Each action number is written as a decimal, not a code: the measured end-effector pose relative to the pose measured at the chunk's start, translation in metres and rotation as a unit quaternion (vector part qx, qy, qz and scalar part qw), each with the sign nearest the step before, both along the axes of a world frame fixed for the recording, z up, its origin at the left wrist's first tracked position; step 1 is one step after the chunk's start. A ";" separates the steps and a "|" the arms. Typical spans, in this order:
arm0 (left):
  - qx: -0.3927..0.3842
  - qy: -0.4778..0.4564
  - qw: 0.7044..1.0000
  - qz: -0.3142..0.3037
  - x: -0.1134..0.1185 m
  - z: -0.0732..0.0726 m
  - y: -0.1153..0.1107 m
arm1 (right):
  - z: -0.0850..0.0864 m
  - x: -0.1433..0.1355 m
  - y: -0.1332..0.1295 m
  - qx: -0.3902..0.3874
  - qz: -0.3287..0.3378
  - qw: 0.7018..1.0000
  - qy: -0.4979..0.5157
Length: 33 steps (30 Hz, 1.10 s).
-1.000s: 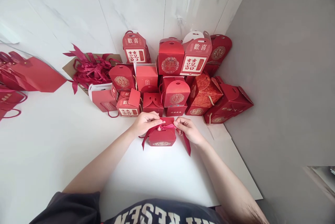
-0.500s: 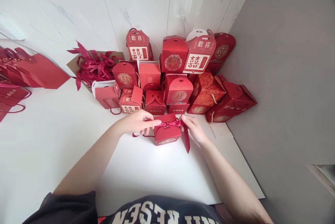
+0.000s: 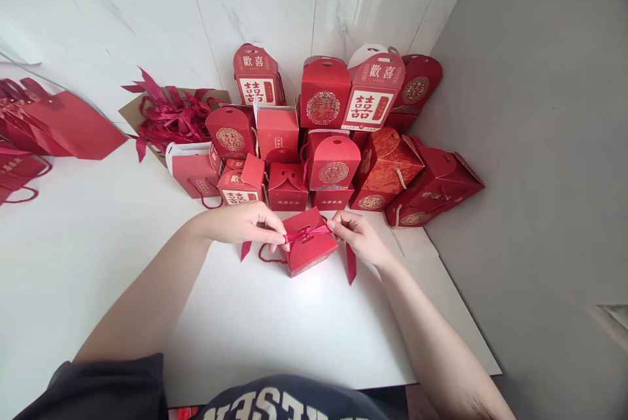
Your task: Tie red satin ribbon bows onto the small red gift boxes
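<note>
A small red gift box [image 3: 314, 251] sits on the white table, turned slightly, in front of the other boxes. A dark pink ribbon [image 3: 307, 233] runs across its top through the slots in the flaps. My left hand [image 3: 250, 224] pinches the ribbon at the box's left side; a loose tail hangs below it. On the right side, my right hand [image 3: 358, 235] pinches the other part of the ribbon, with its tail [image 3: 350, 264] hanging down. The ribbon is stretched between both hands. A red cord handle [image 3: 271, 258] loops out at the box's left.
Several red gift boxes [image 3: 334, 161] stand stacked against the tiled wall. Left of them is a heap of ribbons [image 3: 171, 116] in a brown container. Red paper bags [image 3: 69, 119] lie at the far left. A grey wall [image 3: 530, 145] borders the table's right side.
My left hand has moved left and slightly down, and my right hand slightly left, drawing the ribbon out straighter. The box has turned a little. The view has shifted slightly.
</note>
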<state>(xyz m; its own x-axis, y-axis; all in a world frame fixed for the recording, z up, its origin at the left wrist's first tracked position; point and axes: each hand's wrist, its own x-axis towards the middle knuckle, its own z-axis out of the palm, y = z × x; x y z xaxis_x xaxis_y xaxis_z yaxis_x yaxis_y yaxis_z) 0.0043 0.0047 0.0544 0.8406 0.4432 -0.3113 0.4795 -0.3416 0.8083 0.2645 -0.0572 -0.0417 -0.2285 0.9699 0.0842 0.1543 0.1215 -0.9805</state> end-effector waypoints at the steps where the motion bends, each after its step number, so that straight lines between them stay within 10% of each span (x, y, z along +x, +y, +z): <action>1: 0.009 -0.013 1.000 -0.004 0.000 0.002 -0.001 | 0.000 -0.001 -0.001 -0.001 0.005 1.000 -0.002; 16: -0.031 -0.258 0.958 0.120 0.032 -0.057 0.000 | -0.007 -0.005 0.002 0.004 -0.010 1.000 0.000; 27: -0.010 -0.111 0.980 0.165 0.005 -0.007 -0.005 | -0.006 -0.004 0.001 -0.003 -0.029 0.999 0.018; 33: -0.109 -0.006 0.981 0.161 0.000 -0.009 -0.001 | -0.006 -0.003 0.001 -0.005 -0.034 0.999 0.021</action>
<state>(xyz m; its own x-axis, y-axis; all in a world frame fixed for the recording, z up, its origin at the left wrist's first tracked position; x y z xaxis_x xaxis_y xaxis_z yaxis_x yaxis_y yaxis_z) 0.0046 0.0033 0.0456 0.6718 0.6107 -0.4192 0.5239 0.0083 0.8517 0.2613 -0.0558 -0.0477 -0.1580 0.9840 0.0828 0.1212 0.1025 -0.9873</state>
